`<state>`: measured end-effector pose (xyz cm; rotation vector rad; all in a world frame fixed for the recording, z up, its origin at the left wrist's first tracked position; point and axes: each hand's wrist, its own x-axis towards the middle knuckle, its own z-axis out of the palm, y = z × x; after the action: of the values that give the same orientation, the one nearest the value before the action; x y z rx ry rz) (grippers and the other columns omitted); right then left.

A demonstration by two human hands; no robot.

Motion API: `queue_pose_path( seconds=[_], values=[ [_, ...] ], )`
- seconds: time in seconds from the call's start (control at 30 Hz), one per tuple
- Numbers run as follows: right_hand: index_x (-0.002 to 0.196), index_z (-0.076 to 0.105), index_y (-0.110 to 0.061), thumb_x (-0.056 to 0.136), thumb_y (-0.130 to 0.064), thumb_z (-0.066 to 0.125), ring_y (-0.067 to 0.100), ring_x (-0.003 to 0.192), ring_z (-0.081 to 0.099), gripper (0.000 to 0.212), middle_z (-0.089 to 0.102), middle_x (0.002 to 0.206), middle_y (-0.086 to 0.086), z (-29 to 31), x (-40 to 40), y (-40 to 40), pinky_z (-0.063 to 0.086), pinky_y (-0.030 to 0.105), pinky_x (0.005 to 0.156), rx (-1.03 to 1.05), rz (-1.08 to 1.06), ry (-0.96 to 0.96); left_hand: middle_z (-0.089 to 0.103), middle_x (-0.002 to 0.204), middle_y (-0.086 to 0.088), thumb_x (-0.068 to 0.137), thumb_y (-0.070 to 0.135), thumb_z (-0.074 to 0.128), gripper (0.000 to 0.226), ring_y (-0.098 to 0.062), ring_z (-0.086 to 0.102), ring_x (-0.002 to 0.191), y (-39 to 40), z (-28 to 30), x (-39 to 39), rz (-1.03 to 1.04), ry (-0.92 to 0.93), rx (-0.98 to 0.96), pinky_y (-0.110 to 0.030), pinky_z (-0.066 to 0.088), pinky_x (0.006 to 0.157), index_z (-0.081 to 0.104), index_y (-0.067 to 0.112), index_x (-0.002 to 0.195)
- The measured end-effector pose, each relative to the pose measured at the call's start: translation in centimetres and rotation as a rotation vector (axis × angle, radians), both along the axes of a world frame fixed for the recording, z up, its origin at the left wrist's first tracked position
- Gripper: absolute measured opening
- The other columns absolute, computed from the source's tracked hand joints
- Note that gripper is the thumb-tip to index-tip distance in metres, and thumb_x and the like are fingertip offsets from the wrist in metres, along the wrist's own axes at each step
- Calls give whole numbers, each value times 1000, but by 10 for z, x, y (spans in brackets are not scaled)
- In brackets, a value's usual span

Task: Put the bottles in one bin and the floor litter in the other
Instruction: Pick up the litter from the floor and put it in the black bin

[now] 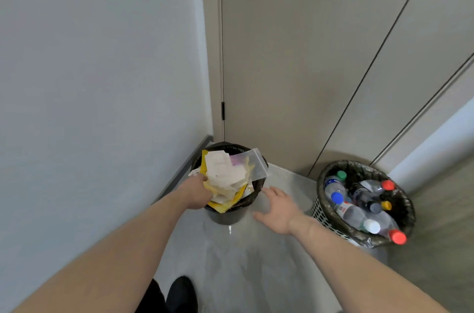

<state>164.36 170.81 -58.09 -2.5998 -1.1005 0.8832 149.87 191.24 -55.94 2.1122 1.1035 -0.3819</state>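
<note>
A dark bin (225,218) stands in the corner, heaped with litter (225,174): white paper, yellow wrappers and a clear zip bag. My left hand (196,193) grips the left side of that heap at the bin's rim. My right hand (278,210) hovers open, fingers spread, just right of this bin and holds nothing. A perforated bin (320,210) with a dark liner stands to the right. It is filled with several plastic bottles (359,212) with red, blue, green, white and yellow caps.
A pale wall (102,82) runs along the left and a beige door (295,69) closes the corner behind the bins. Grey floor (243,274) lies between me and the bins. My black shoe (180,294) shows at the bottom edge.
</note>
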Motion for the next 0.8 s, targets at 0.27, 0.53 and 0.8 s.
queue_pose_path(
  seconds=[0.27,0.53,0.8],
  values=[
    [157,32,-23,86,-49,69,21,147,35,84,27,162,1,12,-3,-61,29,30,120,45,-186,149,58,128,-7,90,18,58,34,-28,55,128,-56,-12,0,-195,137,-96,-36,48,101,62,15,124],
    [158,18,-23,84,-41,68,35,143,37,90,9,163,7,-38,53,-75,36,40,116,15,-459,19,52,121,-6,87,30,59,36,-27,53,106,-29,-56,35,19,260,-250,-38,46,87,50,20,119],
    [159,12,-24,85,-27,68,37,143,36,93,11,163,10,-80,92,-75,39,44,109,83,-661,50,58,119,-8,89,23,60,45,-26,60,94,-20,-117,80,355,-115,-68,-32,46,68,42,18,130]
  ],
)
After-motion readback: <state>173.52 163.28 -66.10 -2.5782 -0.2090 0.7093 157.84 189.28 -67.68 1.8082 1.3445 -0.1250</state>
